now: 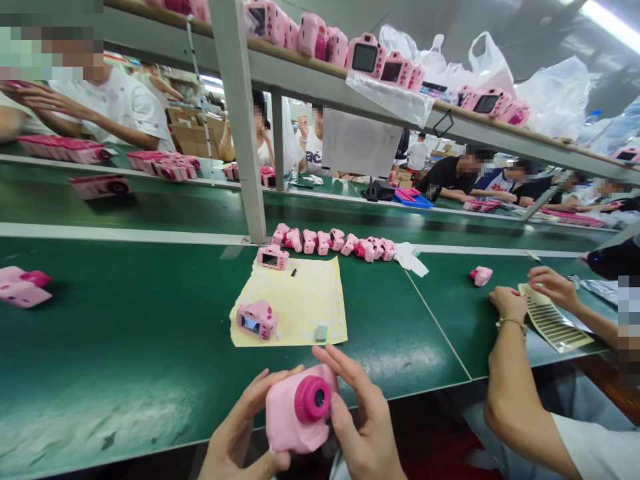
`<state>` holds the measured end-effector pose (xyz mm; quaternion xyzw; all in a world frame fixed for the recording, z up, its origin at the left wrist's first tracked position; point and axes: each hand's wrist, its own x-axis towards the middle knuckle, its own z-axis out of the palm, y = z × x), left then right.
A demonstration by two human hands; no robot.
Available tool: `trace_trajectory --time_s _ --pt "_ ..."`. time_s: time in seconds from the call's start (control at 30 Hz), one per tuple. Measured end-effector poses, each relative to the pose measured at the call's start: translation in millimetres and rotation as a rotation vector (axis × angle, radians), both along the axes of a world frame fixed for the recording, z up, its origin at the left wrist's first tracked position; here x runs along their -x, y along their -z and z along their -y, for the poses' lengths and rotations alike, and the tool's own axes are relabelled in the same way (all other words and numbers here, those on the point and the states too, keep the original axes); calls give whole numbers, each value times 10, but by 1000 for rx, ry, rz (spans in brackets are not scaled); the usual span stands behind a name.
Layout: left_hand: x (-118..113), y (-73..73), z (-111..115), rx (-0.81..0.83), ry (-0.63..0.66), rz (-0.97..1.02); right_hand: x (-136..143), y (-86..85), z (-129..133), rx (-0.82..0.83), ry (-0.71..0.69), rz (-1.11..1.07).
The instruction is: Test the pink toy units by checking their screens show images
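Note:
Both of my hands hold a pink toy camera (287, 413) in front of the green table's near edge, its magenta lens facing up toward me. My left hand (245, 427) grips its left side, fingers along the top and thumb below. On the right side, my right hand (357, 413) has its thumb beside the lens and its fingers at the upper corner. Beyond them lies a yellow sticker sheet (300, 293). One pink camera (257, 320) rests on its lower left, another (273, 257) at its upper left edge. A small grey-green piece (321, 333) sits near its lower right.
A row of pink cameras (323, 243) stands behind the sheet, by a metal post (240, 120). A person's hands (510, 303) at right hold a striped label sheet (555, 320). More cameras line the overhead shelf (310, 67); one (23, 287) lies far left.

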<state>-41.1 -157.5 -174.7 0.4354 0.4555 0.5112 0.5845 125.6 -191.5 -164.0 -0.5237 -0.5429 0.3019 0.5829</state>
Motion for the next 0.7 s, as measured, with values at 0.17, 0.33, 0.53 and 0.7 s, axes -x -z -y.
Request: trace_trajectory --time_s 0.17,0.33,0.53,0.7 --pt "19 39 -9 -39 32 -52 -2 15 5 -3 28 -2" --pt "22 72 -9 -35 33 -30 -14 20 1 27 21 14" --pt "12 77 -5 -20 19 8 -15 19 -1 1 13 2" --pt "-19 39 -17 17 16 52 8 -4 -15 16 24 -70"
